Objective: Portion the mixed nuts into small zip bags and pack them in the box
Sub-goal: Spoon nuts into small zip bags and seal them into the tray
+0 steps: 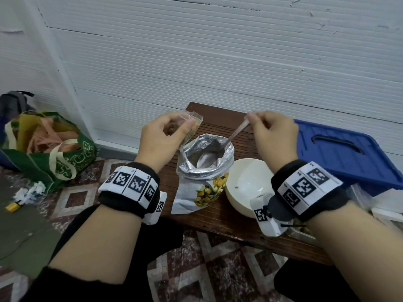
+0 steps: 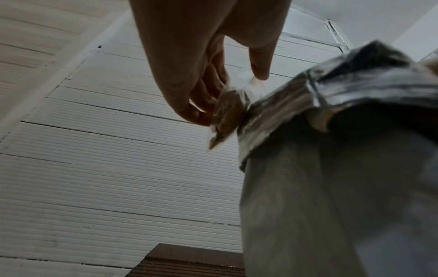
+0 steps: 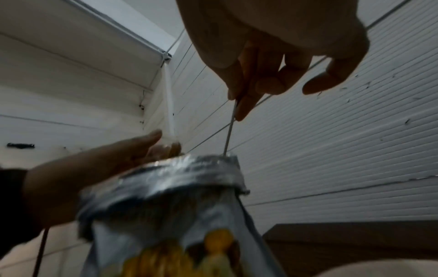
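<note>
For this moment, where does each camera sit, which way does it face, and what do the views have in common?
Head: on the head, facing down; shows the left hand holding a zip bag, the right hand holding a spoon in the nut bag.
Left wrist: low, facing up at the left hand's fingers on the zip bag.
Right wrist: low, facing up at the right hand's fingers on the spoon.
Shared: all show the nut bag.

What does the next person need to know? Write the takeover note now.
Left hand: grip pinches a small zip bag with some nuts in it, beside the mouth of the foil nut pouch.
Right hand: grip holds a spoon, bowl down inside the pouch.
White bowl sits right of the pouch, nearly empty. Blue box lid lies far right.
Done: this bag is partly filled.
Left: top up, seal, pack in the box.
</note>
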A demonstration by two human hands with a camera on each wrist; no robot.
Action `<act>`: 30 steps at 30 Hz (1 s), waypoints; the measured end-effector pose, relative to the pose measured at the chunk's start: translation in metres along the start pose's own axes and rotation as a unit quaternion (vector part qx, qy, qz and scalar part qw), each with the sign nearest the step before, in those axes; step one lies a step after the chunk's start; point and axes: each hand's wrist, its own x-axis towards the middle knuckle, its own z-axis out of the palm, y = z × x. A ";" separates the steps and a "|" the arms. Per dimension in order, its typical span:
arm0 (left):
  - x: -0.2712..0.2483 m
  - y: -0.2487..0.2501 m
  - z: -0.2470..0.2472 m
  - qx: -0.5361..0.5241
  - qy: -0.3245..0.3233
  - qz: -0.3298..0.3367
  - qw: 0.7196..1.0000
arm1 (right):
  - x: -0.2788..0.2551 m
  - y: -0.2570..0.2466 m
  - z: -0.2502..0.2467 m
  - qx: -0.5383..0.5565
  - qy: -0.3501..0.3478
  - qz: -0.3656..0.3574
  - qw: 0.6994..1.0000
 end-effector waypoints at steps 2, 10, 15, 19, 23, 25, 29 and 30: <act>-0.001 0.000 0.000 -0.004 -0.003 0.002 1.000 | -0.007 0.005 0.011 -0.013 -0.030 -0.009 0.999; -0.001 -0.003 0.001 -0.002 -0.021 -0.003 1.000 | -0.013 0.021 0.039 -0.062 -0.082 0.014 0.995; -0.001 -0.004 0.001 -0.008 -0.027 -0.004 1.000 | -0.010 0.017 0.041 -0.070 -0.138 0.073 0.985; -0.001 -0.004 0.001 -0.004 -0.023 0.001 1.000 | -0.003 0.013 0.046 -0.060 -0.130 0.080 0.986; 0.000 -0.004 0.000 0.001 -0.019 0.004 1.000 | 0.008 0.009 0.051 -0.041 -0.099 0.110 0.988; 0.001 -0.005 -0.001 -0.005 -0.009 0.002 1.000 | 0.013 0.009 0.053 -0.037 -0.093 0.117 0.988; 0.004 -0.006 -0.001 -0.011 -0.004 0.004 1.000 | 0.019 0.016 0.057 -0.018 -0.096 0.127 0.987; 0.004 -0.006 -0.001 -0.010 -0.005 0.005 1.000 | 0.019 0.018 0.058 -0.014 -0.098 0.130 0.987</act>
